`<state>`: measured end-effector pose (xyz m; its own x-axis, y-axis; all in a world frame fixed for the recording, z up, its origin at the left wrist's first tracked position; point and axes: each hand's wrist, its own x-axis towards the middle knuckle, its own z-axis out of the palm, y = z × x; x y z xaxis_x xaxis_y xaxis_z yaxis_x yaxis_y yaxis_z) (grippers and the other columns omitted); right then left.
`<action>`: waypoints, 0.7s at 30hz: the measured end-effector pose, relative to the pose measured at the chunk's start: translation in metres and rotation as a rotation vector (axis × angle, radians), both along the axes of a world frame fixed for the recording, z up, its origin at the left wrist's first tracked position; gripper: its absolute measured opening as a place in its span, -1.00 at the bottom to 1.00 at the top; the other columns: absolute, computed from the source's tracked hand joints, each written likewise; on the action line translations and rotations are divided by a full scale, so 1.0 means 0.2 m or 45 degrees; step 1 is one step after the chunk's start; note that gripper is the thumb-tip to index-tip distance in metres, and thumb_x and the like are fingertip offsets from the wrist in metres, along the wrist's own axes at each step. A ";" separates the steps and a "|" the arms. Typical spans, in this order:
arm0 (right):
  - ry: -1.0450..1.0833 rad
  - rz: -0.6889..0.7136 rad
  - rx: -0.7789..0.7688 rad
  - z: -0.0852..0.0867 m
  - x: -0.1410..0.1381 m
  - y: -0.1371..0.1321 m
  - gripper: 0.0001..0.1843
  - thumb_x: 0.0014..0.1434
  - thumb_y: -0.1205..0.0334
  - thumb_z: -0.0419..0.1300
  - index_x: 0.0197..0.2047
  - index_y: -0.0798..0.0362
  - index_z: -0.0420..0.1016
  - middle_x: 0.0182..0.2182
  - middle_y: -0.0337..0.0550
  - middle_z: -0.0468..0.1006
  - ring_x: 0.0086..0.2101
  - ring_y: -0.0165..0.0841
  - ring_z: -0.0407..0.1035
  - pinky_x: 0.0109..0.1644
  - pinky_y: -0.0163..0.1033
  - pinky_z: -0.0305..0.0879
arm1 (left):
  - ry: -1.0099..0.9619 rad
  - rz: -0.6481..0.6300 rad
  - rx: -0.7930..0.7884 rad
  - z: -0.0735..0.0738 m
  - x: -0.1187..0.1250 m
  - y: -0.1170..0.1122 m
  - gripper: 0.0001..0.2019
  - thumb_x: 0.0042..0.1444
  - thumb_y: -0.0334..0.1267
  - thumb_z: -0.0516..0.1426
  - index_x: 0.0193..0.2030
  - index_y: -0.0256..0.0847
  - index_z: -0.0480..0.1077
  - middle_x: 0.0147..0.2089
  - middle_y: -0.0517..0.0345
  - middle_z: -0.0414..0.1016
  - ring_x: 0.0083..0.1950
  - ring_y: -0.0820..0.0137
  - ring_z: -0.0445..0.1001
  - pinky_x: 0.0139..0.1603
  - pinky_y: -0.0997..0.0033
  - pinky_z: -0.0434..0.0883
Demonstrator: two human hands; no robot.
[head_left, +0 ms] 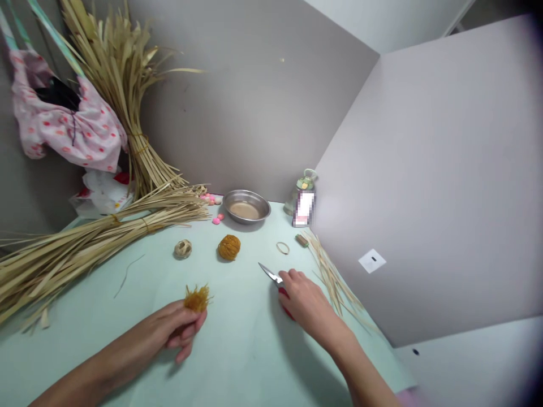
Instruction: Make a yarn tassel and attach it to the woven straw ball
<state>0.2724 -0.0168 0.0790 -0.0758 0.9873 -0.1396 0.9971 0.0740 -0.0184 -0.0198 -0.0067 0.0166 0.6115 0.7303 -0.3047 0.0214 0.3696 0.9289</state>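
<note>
Between the thumb and fingers of my left hand is a small frayed tuft of golden-brown yarn, its loose ends pointing up. My right hand grips a pair of scissors by the red handles, which the fingers partly cover. The blades look closed and point away to the left. Beyond the hands sits a ball of golden-brown yarn. To its left lies a small woven straw ball, and to its right a thin ring.
Bundled dry straw covers the table's left side; another bundle leans upright behind. At the back are a metal bowl of liquid, pink pieces, a phone and a green bottle. Loose strips lie along the right wall.
</note>
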 end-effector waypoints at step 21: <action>1.280 0.470 -0.431 -0.04 -0.09 -0.02 -0.04 -0.15 0.08 0.49 0.30 -0.11 0.22 0.06 -0.09 0.35 0.04 -0.19 0.27 0.22 -0.07 0.17 | -0.336 0.020 -0.269 0.10 0.01 -0.01 -0.69 0.30 -0.15 0.03 -0.45 -0.21 0.34 -0.51 0.37 0.07 -0.57 0.54 -0.17 -0.67 0.61 -0.05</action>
